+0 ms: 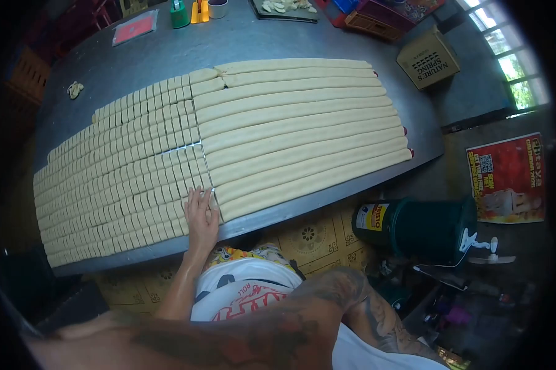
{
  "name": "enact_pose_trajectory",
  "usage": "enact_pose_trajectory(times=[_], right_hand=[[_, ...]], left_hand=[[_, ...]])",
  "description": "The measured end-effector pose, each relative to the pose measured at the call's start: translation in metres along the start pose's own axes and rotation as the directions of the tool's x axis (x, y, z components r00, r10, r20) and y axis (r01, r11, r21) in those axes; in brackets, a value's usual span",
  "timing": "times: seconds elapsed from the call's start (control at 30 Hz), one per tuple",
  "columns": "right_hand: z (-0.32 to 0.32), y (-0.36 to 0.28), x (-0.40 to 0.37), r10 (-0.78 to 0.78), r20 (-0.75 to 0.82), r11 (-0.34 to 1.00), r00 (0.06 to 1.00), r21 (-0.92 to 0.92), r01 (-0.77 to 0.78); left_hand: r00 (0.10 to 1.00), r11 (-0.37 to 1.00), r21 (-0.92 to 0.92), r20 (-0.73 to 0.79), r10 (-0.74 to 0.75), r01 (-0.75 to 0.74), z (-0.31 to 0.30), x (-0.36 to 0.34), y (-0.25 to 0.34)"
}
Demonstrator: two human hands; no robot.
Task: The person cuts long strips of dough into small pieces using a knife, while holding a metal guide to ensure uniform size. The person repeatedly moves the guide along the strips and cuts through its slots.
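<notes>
Long dough ropes [302,123] lie side by side across the right half of a grey metal table [167,55]. On the left half the ropes are cut into several rows of small dough pieces [117,179]. A narrow gap [199,151] of bare metal separates the cut pieces from the uncut ropes. My left hand [201,214] rests flat, fingers apart, on the nearest cut pieces at the table's front edge, right beside that gap. It holds nothing. A tattooed forearm [302,314] crosses the bottom of the view; my right hand is out of frame.
A dough scrap [75,89] lies at the table's far left. A red card [134,28], a green container [180,13], a cup [217,7] and a tray [285,9] sit at the far edge. On the floor stand a cardboard box [428,60], a dark green bucket [435,228] and a red poster [507,179].
</notes>
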State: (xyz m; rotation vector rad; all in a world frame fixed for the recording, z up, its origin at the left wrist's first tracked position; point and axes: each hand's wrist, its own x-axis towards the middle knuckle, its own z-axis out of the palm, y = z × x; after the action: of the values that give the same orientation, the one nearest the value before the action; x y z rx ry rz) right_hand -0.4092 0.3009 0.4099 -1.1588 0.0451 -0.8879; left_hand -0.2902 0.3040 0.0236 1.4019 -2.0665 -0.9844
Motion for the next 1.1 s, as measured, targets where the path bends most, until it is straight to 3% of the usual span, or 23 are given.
enact_pose_trajectory(times=[0.23, 0.3, 0.37, 0.4, 0.43, 0.47, 0.5, 0.53, 0.57, 0.6, 0.63, 0.7, 0.77, 0.83, 0.93, 1.0, 1.1], right_hand=[[0.029, -0.015, -0.05, 0.001, 0.084, 0.992, 0.996, -0.126, 0.009], [0.027, -0.003, -0.042, 0.07, 0.062, 0.981, 0.996, -0.185, -0.058], [0.021, 0.024, -0.037, 0.209, -0.054, 0.947, 0.976, -0.239, -0.216], [0.014, 0.05, -0.045, 0.251, -0.183, 0.953, 0.951, -0.128, -0.276], [0.001, 0.088, -0.057, 0.198, -0.326, 0.976, 0.925, -0.019, -0.215], [-0.019, 0.126, -0.075, 0.039, -0.485, 0.866, 0.873, -0.419, -0.272], [-0.049, 0.163, -0.098, -0.271, -0.498, 0.649, 0.824, -0.726, -0.226], [-0.06, 0.163, -0.114, -0.07, -0.673, 0.832, 0.737, -0.447, -0.329], [-0.069, 0.159, -0.133, 0.175, -0.759, 0.914, 0.627, -0.111, -0.39], [-0.083, 0.158, -0.15, 0.269, -0.793, 0.839, 0.547, -0.085, -0.537], [-0.096, 0.16, -0.167, 0.349, -0.824, 0.742, 0.446, -0.048, -0.669], [-0.122, 0.173, -0.2, 0.288, -0.78, 0.794, 0.556, -0.131, -0.594], [-0.118, 0.146, -0.21, 0.485, -0.732, 0.702, 0.479, -0.001, -0.712], [-0.103, 0.142, -0.229, 0.57, -0.708, 0.594, 0.416, 0.007, -0.804], [-0.082, 0.164, -0.261, 0.6, -0.683, 0.618, 0.417, 0.065, -0.784], [-0.08, 0.164, -0.265, 0.674, -0.686, 0.563, 0.275, 0.237, -0.792], [-0.129, 0.139, -0.207, 0.562, -0.79, 0.549, 0.245, 0.134, -0.825]], left_hand=[[0.999, 0.999, -0.019, -0.041, -0.03, 0.029, 0.02, -0.042, 0.019], [0.998, 0.999, 0.003, -0.047, -0.04, 0.04, 0.014, -0.046, 0.021], [0.995, 0.998, -0.014, -0.085, -0.058, 0.057, 0.016, -0.052, 0.001], [0.989, 0.997, -0.043, -0.124, -0.075, 0.07, 0.013, -0.051, -0.01], [0.988, 0.998, -0.026, -0.139, -0.063, 0.06, 0.001, -0.053, 0.002], [0.967, 0.873, -0.483, -0.182, -0.176, 0.067, -0.011, -0.058, 0.026], [0.943, 0.553, -0.833, -0.164, -0.288, 0.025, -0.022, -0.061, 0.035], [0.946, 0.837, -0.539, -0.213, -0.243, 0.094, -0.02, -0.056, 0.003], [0.953, 0.977, -0.154, -0.242, -0.185, 0.151, -0.017, -0.049, -0.032], [0.927, 0.931, -0.332, -0.281, -0.25, 0.15, -0.017, -0.045, -0.039], [0.927, 0.935, -0.323, -0.287, -0.241, 0.143, -0.027, -0.038, -0.049], [0.949, 0.982, -0.13, -0.265, -0.17, 0.14, -0.046, -0.015, -0.063], [0.945, 0.981, -0.134, -0.278, -0.171, 0.138, -0.064, 0.024, -0.074], [0.938, 0.979, -0.153, -0.298, -0.178, 0.137, -0.081, 0.067, -0.082], [0.932, 0.967, -0.211, -0.299, -0.205, 0.145, -0.11, 0.14, -0.075], [0.945, 0.974, -0.194, -0.281, -0.166, 0.113, -0.116, 0.187, -0.086], [0.976, 0.99, -0.136, -0.208, -0.061, 0.033, -0.117, 0.264, -0.081]])
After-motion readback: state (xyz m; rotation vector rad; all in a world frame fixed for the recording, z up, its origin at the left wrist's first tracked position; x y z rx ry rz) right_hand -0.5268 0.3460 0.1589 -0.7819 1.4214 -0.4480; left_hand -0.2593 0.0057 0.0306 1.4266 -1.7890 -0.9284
